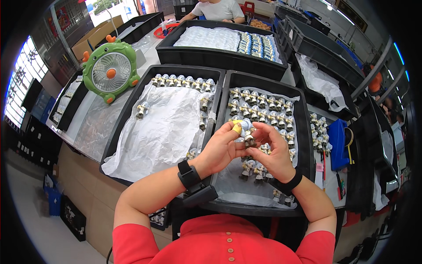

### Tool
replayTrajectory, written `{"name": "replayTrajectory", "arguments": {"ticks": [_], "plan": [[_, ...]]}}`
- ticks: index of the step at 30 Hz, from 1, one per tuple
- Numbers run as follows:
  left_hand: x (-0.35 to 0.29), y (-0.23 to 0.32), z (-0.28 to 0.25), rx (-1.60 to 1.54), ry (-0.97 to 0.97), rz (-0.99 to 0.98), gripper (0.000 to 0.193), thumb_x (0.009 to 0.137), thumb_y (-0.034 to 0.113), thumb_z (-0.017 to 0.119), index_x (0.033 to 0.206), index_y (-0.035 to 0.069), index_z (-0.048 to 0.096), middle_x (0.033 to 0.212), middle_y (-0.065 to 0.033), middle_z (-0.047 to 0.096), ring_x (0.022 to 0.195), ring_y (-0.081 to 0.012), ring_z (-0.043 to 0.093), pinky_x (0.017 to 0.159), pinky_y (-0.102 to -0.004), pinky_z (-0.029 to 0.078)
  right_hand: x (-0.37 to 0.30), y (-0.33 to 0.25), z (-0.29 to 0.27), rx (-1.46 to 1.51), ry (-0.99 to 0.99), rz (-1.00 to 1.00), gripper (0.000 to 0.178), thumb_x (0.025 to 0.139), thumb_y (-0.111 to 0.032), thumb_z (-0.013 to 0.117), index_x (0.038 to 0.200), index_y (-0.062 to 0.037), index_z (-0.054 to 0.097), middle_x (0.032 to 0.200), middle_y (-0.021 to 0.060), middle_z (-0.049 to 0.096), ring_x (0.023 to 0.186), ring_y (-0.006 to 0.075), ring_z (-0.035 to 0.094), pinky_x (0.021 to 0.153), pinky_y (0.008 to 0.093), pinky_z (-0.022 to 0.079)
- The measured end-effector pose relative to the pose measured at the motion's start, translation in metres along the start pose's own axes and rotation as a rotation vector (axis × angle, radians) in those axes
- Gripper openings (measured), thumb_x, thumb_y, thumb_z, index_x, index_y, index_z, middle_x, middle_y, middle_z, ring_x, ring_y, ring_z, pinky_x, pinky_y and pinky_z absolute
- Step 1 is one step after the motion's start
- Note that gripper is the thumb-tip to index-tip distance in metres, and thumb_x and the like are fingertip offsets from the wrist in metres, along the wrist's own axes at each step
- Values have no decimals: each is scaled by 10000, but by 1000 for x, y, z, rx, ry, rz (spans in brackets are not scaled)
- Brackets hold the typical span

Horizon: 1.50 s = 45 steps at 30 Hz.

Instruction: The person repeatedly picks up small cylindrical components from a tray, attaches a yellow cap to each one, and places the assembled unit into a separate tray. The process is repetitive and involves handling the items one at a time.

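A small figurine (249, 134) with a pale blue top, white body and dark base is held up between my two hands. My left hand (221, 147) grips it from the left, a yellow cover on one fingertip. From the right, the fingers of my right hand (274, 152) close round its lower part. Beneath them, a black tray (306, 132) lined with white sheet holds rows of similar figurines (259, 105). To its left, another lined black tray (132, 105) has figurines along its far and right sides, and a lone figurine (142, 109) near its left side.
A green animal-shaped fan (111, 72) stands at the left. Beyond the trays is a larger black crate (193, 55) with wrapped rows. More figurines (320, 132), a blue holder (337, 145) and pens (340, 187) lie at the right. A person in white (217, 9) sits across.
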State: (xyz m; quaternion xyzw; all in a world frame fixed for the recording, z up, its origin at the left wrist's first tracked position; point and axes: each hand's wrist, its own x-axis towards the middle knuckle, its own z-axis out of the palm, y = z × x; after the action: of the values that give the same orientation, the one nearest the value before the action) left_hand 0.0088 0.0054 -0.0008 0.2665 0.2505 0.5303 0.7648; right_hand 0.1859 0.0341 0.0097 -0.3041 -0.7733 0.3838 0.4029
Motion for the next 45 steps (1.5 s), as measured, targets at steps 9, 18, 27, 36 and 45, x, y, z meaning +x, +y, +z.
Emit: {"name": "replayTrajectory", "arguments": {"ticks": [9, 18, 27, 36, 45], "plan": [[0, -5, -1, 69, 70, 91, 286, 966, 247, 468, 1177, 79, 376, 1181, -132, 522, 1039, -274, 584, 851, -383, 501, 3, -15, 2, -150, 36, -120, 593, 683, -30, 739, 1224, -79, 502, 993, 50, 570, 823, 142, 574, 741, 272, 465], [-9, 5, 10, 98, 41, 61, 385, 953, 207, 499, 1281, 69, 353, 1166, -100, 532, 1003, -230, 601, 829, -327, 509, 0, 4, 0, 182, 95, 106, 405, 820, -65, 640, 1193, -22, 487, 1038, 87, 581, 886, 124, 591, 753, 255, 484], [-6, 7, 14, 512, 91, 59, 349, 889, 206, 596, 1169, 43, 466, 1057, -88, 616, 948, -170, 634, 794, -268, 504, 1, 2, -14, -278, 102, -233, 368, 747, -71, 676, 1091, -11, 560, 981, 125, 613, 785, 233, 638, 700, 317, 515], [-22, -14, 34, 623, -178, -81, 474, 893, 219, 601, 1305, 78, 413, 1168, -98, 574, 981, -210, 623, 812, -294, 502, -89, -51, -80, -262, 205, -41, 305, 725, -43, 678, 1009, -38, 567, 864, 133, 620, 790, 286, 628, 699, 353, 487], [-12, -14, 11, 630, -68, -65, 340, 937, 189, 528, 1243, 51, 475, 1108, -91, 608, 922, -165, 638, 743, -232, 514, -387, -55, -263, -589, 935, 635, 370, 774, 5, 652, 1122, -1, 528, 1003, 61, 634, 897, 115, 605, 807, 263, 475]]}}
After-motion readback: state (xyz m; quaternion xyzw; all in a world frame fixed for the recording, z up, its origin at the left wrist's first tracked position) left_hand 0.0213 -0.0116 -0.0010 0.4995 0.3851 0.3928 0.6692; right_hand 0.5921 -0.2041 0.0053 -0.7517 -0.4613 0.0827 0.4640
